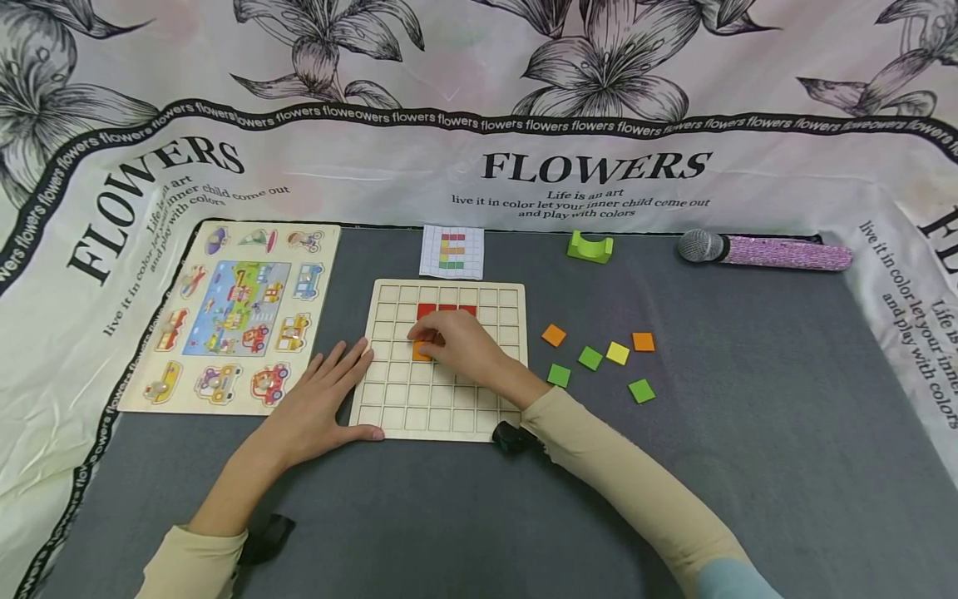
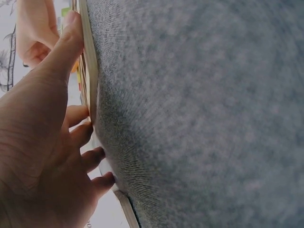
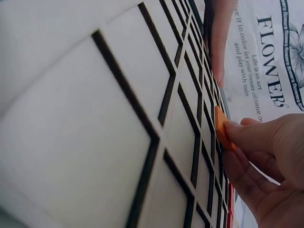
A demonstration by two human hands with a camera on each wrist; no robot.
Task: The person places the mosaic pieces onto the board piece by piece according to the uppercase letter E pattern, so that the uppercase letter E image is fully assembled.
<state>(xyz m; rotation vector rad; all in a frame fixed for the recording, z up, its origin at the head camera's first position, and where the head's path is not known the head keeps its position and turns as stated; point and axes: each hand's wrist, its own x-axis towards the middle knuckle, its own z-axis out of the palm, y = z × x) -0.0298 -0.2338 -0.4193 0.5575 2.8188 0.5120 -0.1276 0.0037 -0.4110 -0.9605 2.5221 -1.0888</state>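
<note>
My right hand reaches over a pale wooden grid board and pinches an orange square tile between thumb and fingers. The tile is down at the board's surface, in the left half of the grid, and partly hidden by the fingers. Above it, red tiles lie in a row, partly covered by the hand. My left hand lies spread along the board's left edge, fingers straight; its thumb touches the board's near edge.
Loose orange, green and yellow tiles lie right of the board. Behind it are a pattern card with coloured squares and a green curved block. A vehicle puzzle board lies left, a pink microphone far right.
</note>
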